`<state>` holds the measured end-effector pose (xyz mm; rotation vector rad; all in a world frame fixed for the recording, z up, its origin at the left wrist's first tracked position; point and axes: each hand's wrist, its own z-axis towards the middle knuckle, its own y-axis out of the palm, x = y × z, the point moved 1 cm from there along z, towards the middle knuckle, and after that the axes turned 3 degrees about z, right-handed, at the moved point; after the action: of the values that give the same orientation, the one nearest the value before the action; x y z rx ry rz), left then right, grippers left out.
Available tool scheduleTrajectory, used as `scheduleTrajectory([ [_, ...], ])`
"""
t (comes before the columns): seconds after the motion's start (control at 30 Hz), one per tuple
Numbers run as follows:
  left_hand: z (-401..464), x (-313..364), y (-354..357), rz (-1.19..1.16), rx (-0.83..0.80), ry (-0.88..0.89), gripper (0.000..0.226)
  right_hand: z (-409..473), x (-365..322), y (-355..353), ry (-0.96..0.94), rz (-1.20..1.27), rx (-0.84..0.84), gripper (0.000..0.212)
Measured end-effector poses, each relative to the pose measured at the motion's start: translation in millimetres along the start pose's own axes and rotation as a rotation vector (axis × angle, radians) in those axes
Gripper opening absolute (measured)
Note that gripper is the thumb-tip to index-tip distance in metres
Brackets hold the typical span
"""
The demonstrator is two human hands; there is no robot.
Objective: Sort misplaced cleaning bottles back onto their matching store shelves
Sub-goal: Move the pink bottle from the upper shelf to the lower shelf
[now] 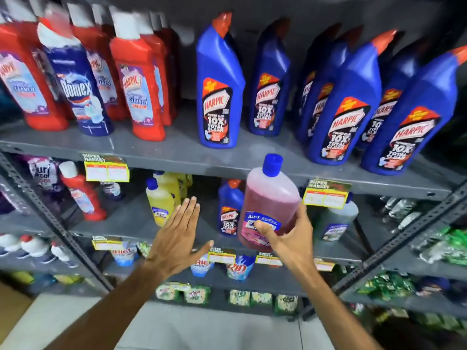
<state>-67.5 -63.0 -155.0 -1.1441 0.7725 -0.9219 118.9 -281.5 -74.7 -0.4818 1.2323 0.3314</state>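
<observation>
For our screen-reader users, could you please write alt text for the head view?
A right hand holds a pink bottle before grey store shelves of red and blue cleaner bottles, while the open left hand reaches toward yellow bottles.

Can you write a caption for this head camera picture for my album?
Right hand holds a pink cleaner bottle before store shelves; left hand open.

The pink bottle has a blue cap and a blue-and-pink label, and at its 9 o'clock stand a blue bottle with an orange cap and a yellow bottle with a blue cap. At 12 o'clock the grey shelf carries blue bottles with orange caps and red-and-black labels, and at 10 o'clock red bottles with white caps and a navy one. The price tags are yellow-edged with white and red.
</observation>
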Motion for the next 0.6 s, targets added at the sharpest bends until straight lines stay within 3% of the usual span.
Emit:
scheduleTrajectory([
  [0.37, 26, -14, 139, -0.112, -0.245, 0.003, 0.117, -3, 128, 41, 0.234, -0.153, 0.269, 0.067],
  [0.6, 52, -25, 189, -0.109, -0.254, 0.034, 0.131, 22, 164, 66, 0.292, -0.129, 0.434, 0.067],
])
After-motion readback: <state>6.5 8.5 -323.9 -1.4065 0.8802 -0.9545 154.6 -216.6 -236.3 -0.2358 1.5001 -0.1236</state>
